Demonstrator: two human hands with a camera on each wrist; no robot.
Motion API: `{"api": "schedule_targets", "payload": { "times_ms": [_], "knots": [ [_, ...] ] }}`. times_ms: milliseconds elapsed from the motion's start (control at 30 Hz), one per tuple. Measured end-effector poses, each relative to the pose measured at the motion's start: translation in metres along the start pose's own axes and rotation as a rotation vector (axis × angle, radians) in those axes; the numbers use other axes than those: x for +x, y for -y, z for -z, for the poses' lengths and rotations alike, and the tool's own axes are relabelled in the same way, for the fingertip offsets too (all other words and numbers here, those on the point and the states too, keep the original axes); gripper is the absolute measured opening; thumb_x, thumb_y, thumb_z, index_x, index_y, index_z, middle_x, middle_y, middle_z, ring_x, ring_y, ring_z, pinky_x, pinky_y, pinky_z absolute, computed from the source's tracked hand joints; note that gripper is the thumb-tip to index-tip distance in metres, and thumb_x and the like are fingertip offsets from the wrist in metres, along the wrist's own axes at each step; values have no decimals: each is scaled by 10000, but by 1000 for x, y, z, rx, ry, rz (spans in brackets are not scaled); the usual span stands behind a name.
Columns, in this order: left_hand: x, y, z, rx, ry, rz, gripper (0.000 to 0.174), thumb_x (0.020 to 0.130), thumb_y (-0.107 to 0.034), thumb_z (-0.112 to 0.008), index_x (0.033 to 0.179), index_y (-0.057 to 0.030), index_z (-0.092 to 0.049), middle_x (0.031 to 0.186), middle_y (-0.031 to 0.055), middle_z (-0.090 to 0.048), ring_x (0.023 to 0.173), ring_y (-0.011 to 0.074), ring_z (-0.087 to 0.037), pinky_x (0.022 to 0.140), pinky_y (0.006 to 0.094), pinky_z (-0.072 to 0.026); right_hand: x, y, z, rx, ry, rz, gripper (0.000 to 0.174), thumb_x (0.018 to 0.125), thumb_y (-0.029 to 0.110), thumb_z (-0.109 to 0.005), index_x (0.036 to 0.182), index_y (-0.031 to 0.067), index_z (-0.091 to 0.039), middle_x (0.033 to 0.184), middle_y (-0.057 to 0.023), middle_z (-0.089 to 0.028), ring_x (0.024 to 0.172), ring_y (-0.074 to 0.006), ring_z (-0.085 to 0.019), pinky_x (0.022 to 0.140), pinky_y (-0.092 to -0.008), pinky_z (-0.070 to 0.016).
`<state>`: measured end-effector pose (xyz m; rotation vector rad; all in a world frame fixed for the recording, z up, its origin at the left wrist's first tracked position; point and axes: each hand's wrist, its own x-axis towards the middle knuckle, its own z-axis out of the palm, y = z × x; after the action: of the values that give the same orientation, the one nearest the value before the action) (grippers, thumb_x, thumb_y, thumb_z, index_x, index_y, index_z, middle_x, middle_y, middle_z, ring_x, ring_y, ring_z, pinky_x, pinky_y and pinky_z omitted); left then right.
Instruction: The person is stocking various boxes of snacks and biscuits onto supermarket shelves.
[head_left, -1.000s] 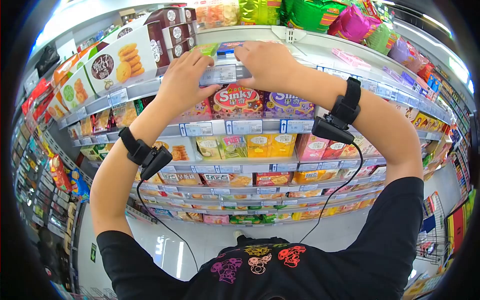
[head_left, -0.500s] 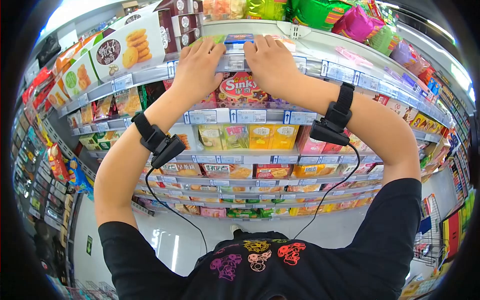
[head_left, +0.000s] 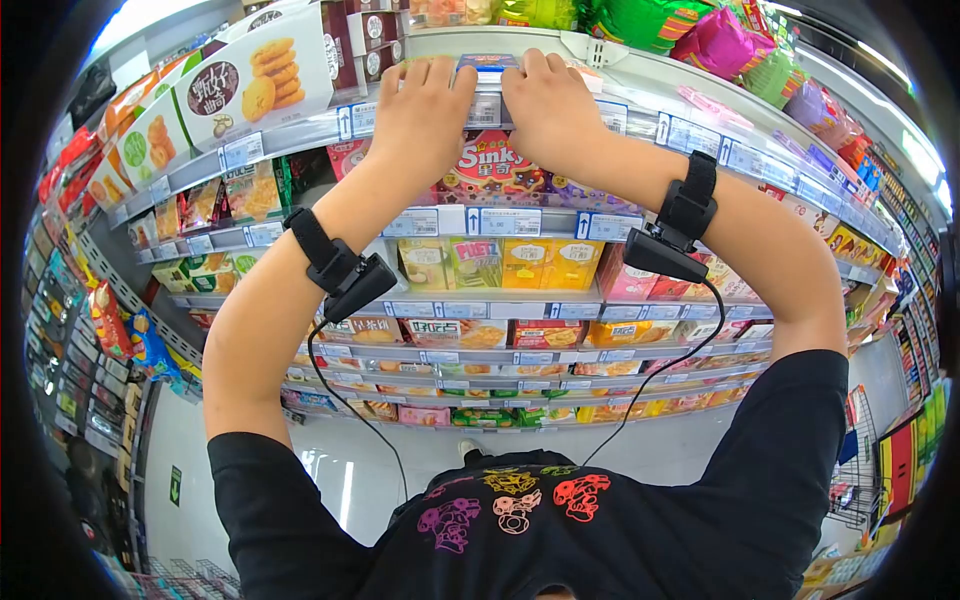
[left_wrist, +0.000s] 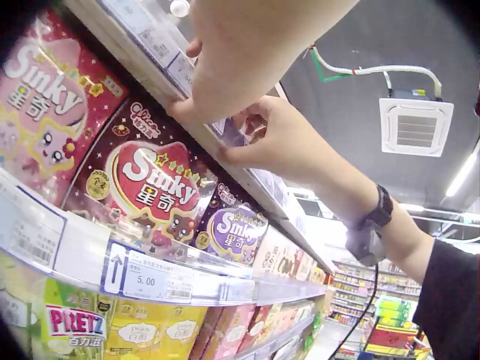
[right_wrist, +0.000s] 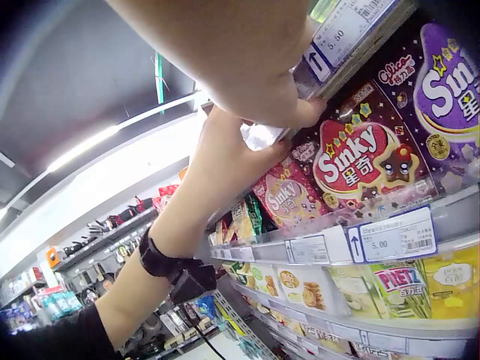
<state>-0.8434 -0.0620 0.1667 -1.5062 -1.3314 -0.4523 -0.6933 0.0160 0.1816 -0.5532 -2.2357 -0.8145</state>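
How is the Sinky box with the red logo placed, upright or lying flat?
Upright: the Sinky box stands with its front facing outward, above the 5.00 price tag.

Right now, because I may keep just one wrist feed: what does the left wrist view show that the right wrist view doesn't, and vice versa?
Only the left wrist view: the square white ceiling vent.
Only the right wrist view: a white box picturing golden cookies, left of the PRETZ pack in the image.
Both: the left hand and right hand at the upper shelf edge, the dark Sinky box with the red heart, the PRETZ pack and a 5.00 price label.
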Motion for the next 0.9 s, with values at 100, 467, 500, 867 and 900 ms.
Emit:
{"api": "schedule_targets", "payload": {
  "times_ms": [100, 467, 500, 867, 900],
  "knots": [
    [-1, 0, 4, -77, 16, 17, 525, 588, -132, -694, 1072, -100, -493, 1044, 71, -483, 1000, 244, -471, 840, 397, -363, -2, -1, -3, 59, -102, 27, 416, 561, 26, -635, 951, -45, -511, 929, -201, -511, 853, -324, -536, 733, -388, -461],
    [-6, -2, 0, -267, -62, 11, 483, 589, -115, -695, 1035, -85, -511, 1058, 78, -456, 976, 260, -468, 799, 404, -396, -7, -10, -4, 223, -149, 102, 482, 566, 31, -646, 1013, -35, -479, 923, -196, -529, 894, -334, -501, 784, -403, -413],
    [-7, -1, -2, -284, -90, 18, 476, 587, -110, -697, 1025, -78, -512, 1066, 82, -453, 978, 260, -468, 797, 401, -399, -7, -10, -4, 223, -149, 97, 487, 568, 31, -646, 1024, -24, -483, 913, -187, -530, 890, -329, -501, 779, -402, -413],
    [-17, 27, -13, -344, -258, 24, 573, 572, -247, -798, 999, -32, -483, 1080, 111, -434, 999, 305, -462, 848, 391, -416, -11, -13, -5, 308, -167, 143, 452, 593, 40, -662, 1017, 170, -574, 813, -105, -503, 839, -268, -493, 759, -369, -405],
    [-18, 30, -13, -337, -265, 28, 587, 565, -259, -802, 999, -31, -481, 1076, 111, -434, 995, 304, -464, 843, 391, -419, -11, -12, -6, 307, -165, 134, 447, 595, 46, -666, 1014, 173, -579, 815, -103, -503, 839, -269, -492, 762, -369, -403]
  ]
}}
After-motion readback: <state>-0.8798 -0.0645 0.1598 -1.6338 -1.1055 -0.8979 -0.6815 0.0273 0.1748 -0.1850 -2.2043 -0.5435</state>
